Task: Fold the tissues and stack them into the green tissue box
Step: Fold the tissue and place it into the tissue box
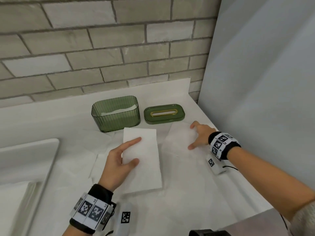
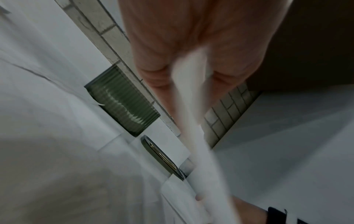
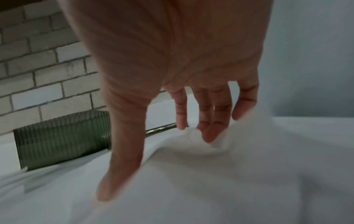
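The green ribbed tissue box (image 1: 115, 114) (image 2: 122, 100) (image 3: 61, 139) stands open at the back of the white counter, with white tissue lying inside. Its green lid (image 1: 164, 114) (image 2: 162, 157) with a gold-rimmed slot lies flat just to its right. My left hand (image 1: 136, 150) (image 2: 172, 45) pinches a folded white tissue (image 1: 142, 167) (image 2: 191, 106) in front of the box. My right hand (image 1: 192, 136) (image 3: 157, 165) rests with spread, straight fingers on an unfolded tissue (image 1: 177, 140) (image 3: 210, 181) in front of the lid, which bunches slightly at the fingertips.
A white sink basin (image 1: 29, 159) takes up the left side. More flat tissues (image 1: 95, 160) lie left of my left hand. A grey brick wall (image 1: 102, 48) backs the counter, and a white panel (image 1: 255, 82) closes the right. The counter edge (image 1: 255, 212) runs front right.
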Motion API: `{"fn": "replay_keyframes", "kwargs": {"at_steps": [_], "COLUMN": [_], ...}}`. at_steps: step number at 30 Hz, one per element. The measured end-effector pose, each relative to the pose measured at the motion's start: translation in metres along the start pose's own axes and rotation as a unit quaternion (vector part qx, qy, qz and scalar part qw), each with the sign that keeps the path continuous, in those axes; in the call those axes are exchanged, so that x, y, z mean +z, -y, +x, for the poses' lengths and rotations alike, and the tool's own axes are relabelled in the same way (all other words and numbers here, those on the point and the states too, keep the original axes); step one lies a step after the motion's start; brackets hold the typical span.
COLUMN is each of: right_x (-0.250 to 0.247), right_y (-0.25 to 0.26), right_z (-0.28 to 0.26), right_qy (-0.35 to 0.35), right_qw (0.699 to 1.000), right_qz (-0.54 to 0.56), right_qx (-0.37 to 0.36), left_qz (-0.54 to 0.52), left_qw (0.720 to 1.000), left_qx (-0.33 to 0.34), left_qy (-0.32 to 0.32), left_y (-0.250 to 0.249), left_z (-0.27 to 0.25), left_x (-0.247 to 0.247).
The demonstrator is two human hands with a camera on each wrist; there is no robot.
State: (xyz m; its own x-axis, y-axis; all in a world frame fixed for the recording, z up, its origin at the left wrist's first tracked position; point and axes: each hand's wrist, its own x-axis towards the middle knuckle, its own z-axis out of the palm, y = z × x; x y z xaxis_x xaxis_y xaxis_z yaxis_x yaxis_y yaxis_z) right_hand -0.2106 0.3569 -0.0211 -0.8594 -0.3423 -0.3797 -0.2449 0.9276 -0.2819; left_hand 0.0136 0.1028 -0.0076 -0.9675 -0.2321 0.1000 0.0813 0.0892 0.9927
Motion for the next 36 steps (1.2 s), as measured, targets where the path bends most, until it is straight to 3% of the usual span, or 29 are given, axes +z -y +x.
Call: {"fn": "replay_keyframes", "kwargs": {"at_steps": [6,11,13,17,20,22,25,28,32,36], "right_x": [-0.004,-0.025,-0.031,-0.036,-0.027,-0.014,0.007,0.02,0.026,0.03], "right_y": [0.007,0.034,0.053,0.091,0.114,0.125,0.138,0.147,0.156,0.164], "right_z": [-0.004,-0.041,-0.065,-0.114,-0.138,-0.139,-0.128,-0.119,-0.116,-0.112], "right_qy": [-0.04,-0.023,-0.049,-0.082,-0.04,-0.039,-0.021,-0.014,-0.015,-0.013], "right_qw": [0.997,0.979,0.966,0.909,0.817,0.783,0.781,0.799,0.824,0.822], "right_qz": [-0.005,0.063,0.089,0.227,0.425,0.48,0.502,0.481,0.453,0.457], "right_qx": [-0.063,-0.193,-0.24,-0.339,-0.388,-0.393,-0.372,-0.36,-0.341,-0.34], "left_qz": [0.028,0.028,0.012,-0.047,-0.076,-0.101,-0.183,-0.233,-0.237,-0.22], "left_qw": [0.999,0.999,0.999,0.996,0.994,0.991,0.978,0.968,0.968,0.973], "left_qx": [0.022,0.012,0.006,-0.002,0.011,0.016,-0.019,-0.055,-0.036,-0.02], "left_qy": [-0.022,-0.036,-0.045,-0.07,-0.081,-0.086,-0.093,-0.076,-0.078,-0.071], "left_y": [0.002,-0.001,-0.002,-0.004,-0.005,-0.005,-0.014,-0.024,-0.03,-0.026], "left_z": [-0.011,-0.018,-0.017,-0.014,-0.01,-0.006,-0.007,-0.007,-0.006,-0.005], "left_x": [-0.008,-0.011,-0.012,-0.01,-0.011,-0.012,-0.01,-0.012,-0.014,-0.021]}}
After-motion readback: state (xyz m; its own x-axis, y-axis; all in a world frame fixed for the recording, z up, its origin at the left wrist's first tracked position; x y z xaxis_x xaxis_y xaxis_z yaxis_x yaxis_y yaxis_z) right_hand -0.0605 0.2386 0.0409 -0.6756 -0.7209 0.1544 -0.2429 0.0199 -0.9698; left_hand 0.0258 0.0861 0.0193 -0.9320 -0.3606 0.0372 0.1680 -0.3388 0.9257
